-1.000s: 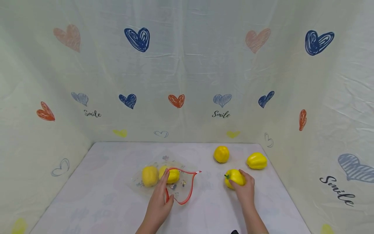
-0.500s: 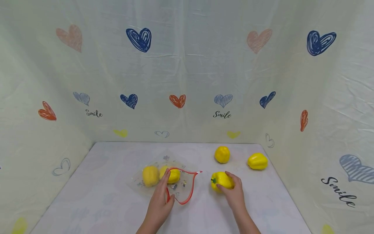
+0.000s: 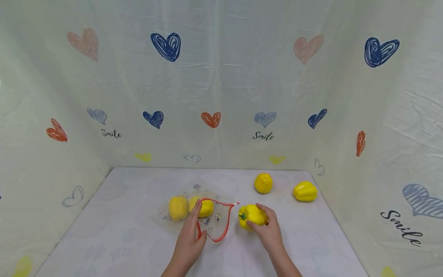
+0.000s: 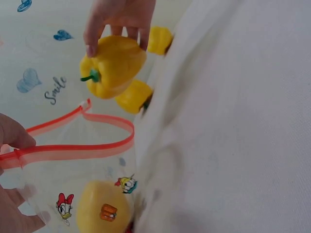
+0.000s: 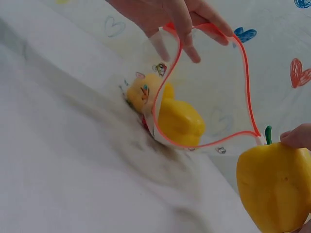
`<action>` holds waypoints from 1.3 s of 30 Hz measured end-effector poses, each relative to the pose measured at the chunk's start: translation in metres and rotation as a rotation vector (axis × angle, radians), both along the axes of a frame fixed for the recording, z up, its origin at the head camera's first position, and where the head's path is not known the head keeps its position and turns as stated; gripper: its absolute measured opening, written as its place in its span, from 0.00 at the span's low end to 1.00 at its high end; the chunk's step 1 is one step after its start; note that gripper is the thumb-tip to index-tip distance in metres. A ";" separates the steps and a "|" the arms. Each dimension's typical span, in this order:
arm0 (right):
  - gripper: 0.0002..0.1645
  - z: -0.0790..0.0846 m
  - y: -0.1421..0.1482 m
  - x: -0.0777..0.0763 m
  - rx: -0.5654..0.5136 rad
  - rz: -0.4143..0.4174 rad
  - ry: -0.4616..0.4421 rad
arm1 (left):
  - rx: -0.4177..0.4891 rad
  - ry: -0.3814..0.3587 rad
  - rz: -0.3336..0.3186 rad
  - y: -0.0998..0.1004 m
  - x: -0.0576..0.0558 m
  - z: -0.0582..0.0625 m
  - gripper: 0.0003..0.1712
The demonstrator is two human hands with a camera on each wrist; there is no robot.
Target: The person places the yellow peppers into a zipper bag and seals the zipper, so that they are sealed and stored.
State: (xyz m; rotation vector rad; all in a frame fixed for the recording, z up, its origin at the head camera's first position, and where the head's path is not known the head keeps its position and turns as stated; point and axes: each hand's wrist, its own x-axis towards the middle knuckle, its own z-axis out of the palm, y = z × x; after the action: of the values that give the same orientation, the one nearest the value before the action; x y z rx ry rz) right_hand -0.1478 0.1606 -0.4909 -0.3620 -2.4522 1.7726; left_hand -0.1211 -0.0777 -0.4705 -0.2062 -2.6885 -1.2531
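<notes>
My left hand (image 3: 188, 242) holds a clear zip bag by the red rim (image 3: 227, 222) of its mouth. In the right wrist view that mouth gapes wide, with fingers (image 5: 182, 29) at its upper edge. Two yellow bell peppers lie inside the bag, one at the left (image 3: 178, 208) and one partly behind the left hand (image 3: 207, 208). To the right of the mouth, my right hand (image 3: 271, 231) grips another yellow bell pepper (image 3: 253, 215), its green stem towards the bag. In the left wrist view this pepper (image 4: 116, 63) hangs just past the red rim.
Two more yellow bell peppers stand on the white-covered table, one towards the back (image 3: 263, 183) and one near the right edge (image 3: 305, 191). A pale curtain (image 3: 221, 88) printed with hearts encloses the table at the back and sides.
My right hand has carried the held bell pepper leftward, close to the bag's mouth. My left hand and the bag have stayed in place.
</notes>
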 end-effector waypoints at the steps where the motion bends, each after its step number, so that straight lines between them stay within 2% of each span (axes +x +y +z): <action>1: 0.38 0.001 -0.002 0.001 -0.001 0.005 0.001 | 0.001 -0.003 0.002 0.000 0.000 0.000 0.51; 9: 0.38 0.006 -0.013 0.006 -0.035 0.040 0.014 | -0.003 -0.022 0.009 0.001 -0.001 0.000 0.51; 23: 0.42 0.020 -0.028 0.017 -0.101 0.116 0.001 | 0.005 0.007 -0.017 -0.003 0.000 0.000 0.51; 30: 0.42 0.021 -0.040 0.019 -0.144 0.136 -0.034 | 0.001 0.010 -0.014 -0.003 0.000 0.001 0.52; 39: 0.43 0.019 -0.053 0.018 -0.167 0.158 -0.035 | 0.005 0.019 -0.023 -0.006 0.000 0.001 0.51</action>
State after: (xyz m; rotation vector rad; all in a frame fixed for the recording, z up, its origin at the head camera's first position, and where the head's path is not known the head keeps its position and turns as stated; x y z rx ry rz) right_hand -0.1302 0.1073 -0.4720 -0.2194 -2.4238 2.0582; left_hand -0.1206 -0.0840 -0.4699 -0.2479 -2.6744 -1.2582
